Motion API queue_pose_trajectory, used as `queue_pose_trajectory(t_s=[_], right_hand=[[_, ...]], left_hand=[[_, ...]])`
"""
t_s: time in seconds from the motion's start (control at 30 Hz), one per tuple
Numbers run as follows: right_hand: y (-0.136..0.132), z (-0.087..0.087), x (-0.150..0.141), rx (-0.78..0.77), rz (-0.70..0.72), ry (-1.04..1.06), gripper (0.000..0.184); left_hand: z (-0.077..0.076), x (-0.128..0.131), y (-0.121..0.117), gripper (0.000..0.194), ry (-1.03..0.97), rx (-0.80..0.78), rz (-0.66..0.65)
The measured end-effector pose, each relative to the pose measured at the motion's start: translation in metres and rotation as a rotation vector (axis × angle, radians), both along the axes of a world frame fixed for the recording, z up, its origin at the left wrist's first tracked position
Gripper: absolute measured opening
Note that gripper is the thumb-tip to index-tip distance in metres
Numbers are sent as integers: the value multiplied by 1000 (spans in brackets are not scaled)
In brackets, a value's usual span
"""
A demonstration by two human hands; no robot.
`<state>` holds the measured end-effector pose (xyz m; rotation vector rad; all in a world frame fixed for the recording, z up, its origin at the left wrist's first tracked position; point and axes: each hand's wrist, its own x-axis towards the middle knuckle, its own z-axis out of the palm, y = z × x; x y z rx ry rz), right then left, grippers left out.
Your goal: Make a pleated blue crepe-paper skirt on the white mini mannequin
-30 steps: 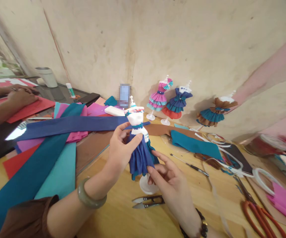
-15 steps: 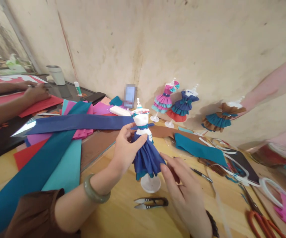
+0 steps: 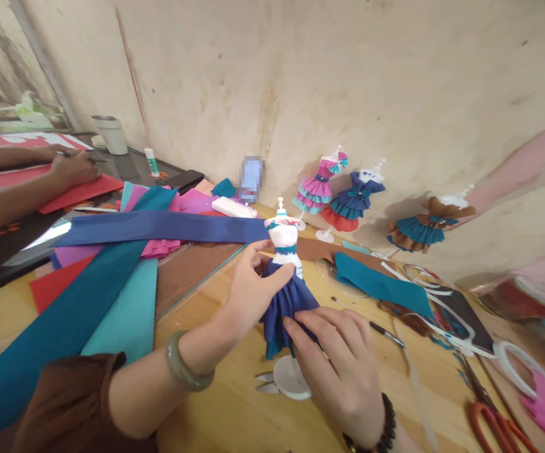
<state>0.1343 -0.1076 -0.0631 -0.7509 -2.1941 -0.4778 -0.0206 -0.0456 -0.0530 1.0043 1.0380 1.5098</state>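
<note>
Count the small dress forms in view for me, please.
4: a blue-skirted form held by the left hand; near the wall, left to right, a pink form, a blue form and a brown form.

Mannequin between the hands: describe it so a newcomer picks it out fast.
Start at the wall; three dressed mannequins stand before it. Nearer, over the table, the left hand holds the mannequin at the top of its blue skirt, the right hand touching lower down. Its torso, unlike theirs, is mostly bare white.
</note>
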Motion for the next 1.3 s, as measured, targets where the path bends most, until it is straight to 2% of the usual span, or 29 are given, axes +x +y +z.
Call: queue_pose_trajectory(t_s=[0.17,0.33,0.5,0.6,0.73,0.87,0.97,1.17,1.3], right_hand=[[-2,-6,0,-68,64,55,19],[3,-12,-5,-77,60,-27,20],[6,-9,-6,-175,109,-13,25],[4,-5,-4,-256,146,104,30],[4,0,-4,-345,36,257,40],[6,1,-6,-398,-44,262,41],[5,0,-9,-342,-101,186,38],[2,-2,-13,-60,-277,-73,34],[3,-1,-13,-25,-287,-115,32]], left_hand=[[1,0,-1,50,16,-12,-23],[-2,-2,1,50,32,1,-38],[-3,-3,3,51,30,4,-38],[-3,-3,3,51,33,31,-43],[-2,-2,1,52,24,46,-64],[-2,-1,-3,51,52,65,-96],[-2,0,-5,51,72,68,-94],[1,0,-5,54,75,37,-55],[3,0,-6,53,59,11,-42]])
